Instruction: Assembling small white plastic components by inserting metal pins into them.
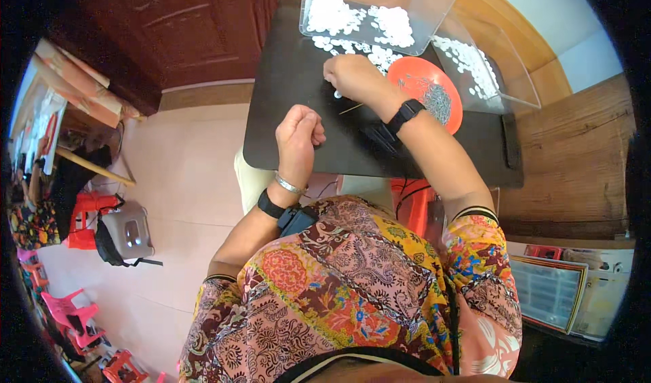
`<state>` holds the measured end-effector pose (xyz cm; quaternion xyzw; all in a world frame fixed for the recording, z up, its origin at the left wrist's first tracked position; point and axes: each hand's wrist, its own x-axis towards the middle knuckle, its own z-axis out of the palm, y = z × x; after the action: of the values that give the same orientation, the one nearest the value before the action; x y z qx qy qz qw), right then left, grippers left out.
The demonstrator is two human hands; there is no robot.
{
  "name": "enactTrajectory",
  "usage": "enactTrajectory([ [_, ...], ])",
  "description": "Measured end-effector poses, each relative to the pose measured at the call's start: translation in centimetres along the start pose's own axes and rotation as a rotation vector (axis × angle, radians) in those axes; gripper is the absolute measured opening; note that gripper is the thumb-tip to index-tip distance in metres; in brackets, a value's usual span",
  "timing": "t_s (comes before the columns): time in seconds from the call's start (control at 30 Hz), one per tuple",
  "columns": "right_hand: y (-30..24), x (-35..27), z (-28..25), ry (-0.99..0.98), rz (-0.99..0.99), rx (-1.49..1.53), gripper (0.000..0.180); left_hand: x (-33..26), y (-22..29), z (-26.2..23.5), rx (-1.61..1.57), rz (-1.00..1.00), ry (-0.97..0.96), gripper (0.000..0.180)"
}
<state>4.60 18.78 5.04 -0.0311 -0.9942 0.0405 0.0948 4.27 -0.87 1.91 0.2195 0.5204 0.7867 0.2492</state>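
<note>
My left hand [298, 135] is held over the near left part of the black table [271, 78], its fingers curled closed; whatever may be inside is hidden. Further forward, my right hand [352, 78] is closed in a pinch beside the scattered small white plastic pieces [332, 44], and I cannot make out what its fingertips hold. An orange plate [453, 98] of small grey nail-like pins [437, 103] stands just right of that hand. Below the right wrist lie a thin brass-coloured stick [350, 109] and a dark object [381, 139].
A clear plastic bin [424, 10] at the table's back holds heaps of white pieces. To its right, more lie by a clear panel [512, 71]. A wooden panel [576, 159] borders the right side. Pink stools [71, 312] and a grey-shelled backpack [129, 230] are on the floor at left.
</note>
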Motion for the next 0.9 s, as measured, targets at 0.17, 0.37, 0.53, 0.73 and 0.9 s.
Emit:
enactTrajectory([
  [0.17,-1.8,-2.0,-2.6,-0.171,0.288,1.174,0.016,0.2,0.3,0.8,-0.018,0.005,0.119,0.013],
  [0.37,-3.4,-4.3,-2.9,-0.282,0.362,1.283,0.013,0.4,-0.6,-0.2,0.011,-0.018,-0.036,0.012],
  [0.53,-3.4,-4.4,-2.9,-0.291,0.235,1.140,0.015,0.5,-0.7,-0.3,0.120,-0.020,-0.073,0.014],
  [0.73,-3.7,-5.7,-1.9,-0.066,0.101,1.118,0.016,0.4,-0.5,0.0,0.007,-0.060,-0.005,0.013],
  [0.9,-5.7,-7.1,-2.2,0.080,0.166,1.040,0.017,0.3,-0.5,0.2,0.039,-0.045,-0.006,0.013],
])
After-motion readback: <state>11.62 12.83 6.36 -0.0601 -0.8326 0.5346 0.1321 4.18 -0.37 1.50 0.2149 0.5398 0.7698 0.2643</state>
